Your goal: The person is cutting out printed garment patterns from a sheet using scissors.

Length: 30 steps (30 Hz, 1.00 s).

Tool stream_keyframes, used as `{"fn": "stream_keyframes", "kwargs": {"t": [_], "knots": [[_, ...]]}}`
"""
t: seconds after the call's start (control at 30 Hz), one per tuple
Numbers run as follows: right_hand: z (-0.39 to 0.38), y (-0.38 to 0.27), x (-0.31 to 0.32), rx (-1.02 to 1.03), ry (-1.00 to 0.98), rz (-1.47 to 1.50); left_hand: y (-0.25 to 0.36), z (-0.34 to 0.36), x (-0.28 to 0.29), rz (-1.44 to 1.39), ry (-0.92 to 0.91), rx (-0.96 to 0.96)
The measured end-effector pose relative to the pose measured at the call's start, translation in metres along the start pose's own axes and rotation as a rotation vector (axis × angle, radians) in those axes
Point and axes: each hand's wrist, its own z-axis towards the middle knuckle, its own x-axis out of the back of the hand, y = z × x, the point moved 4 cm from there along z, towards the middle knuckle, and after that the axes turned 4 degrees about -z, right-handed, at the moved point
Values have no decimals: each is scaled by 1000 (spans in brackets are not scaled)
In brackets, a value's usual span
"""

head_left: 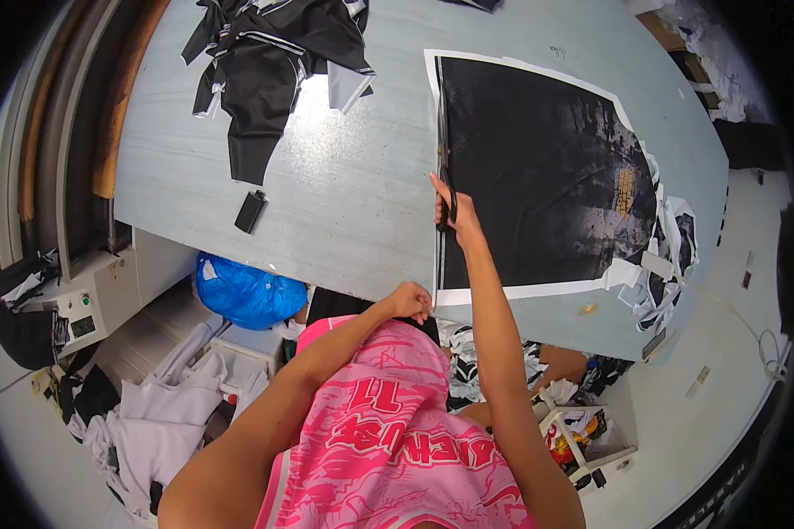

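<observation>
A large black printed fabric panel with white borders lies flat on the pale table. My right hand is closed round the dark handles of a pair of scissors. Their blades point away from me along the panel's left edge, beside a narrow white strip. At the table's near edge, by the panel's lower left corner, my left hand is curled with its fingers drawn together. What those fingers grip, if anything, is too small to make out.
Black cut fabric pieces lie in a heap at the far left of the table. Nearer is a small black box. Scraps bunch at the right edge. A blue plastic bag and white cloth are below left.
</observation>
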Motion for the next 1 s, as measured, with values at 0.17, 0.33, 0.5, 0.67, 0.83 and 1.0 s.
{"fn": "stream_keyframes", "kwargs": {"t": [0.17, 0.33, 0.5, 0.67, 0.83, 1.0], "knots": [[21, -27, 0, 15, -44, -49, 3, 1, -3, 44, -5, -5], [28, -26, -1, 95, 23, -52, 9, -1, -2, 71, -1, 3], [36, -51, -9, 19, -21, 11, 11, -2, 0, 91, -40, -8], [57, -67, -5, 120, 75, -47, 13, -2, -6, -8, -59, -13], [55, -81, -16, 106, 83, -86, 12, -9, 1, 29, -23, -30], [66, -104, -12, 151, 66, -82, 11, -11, -2, 38, -69, 0]]}}
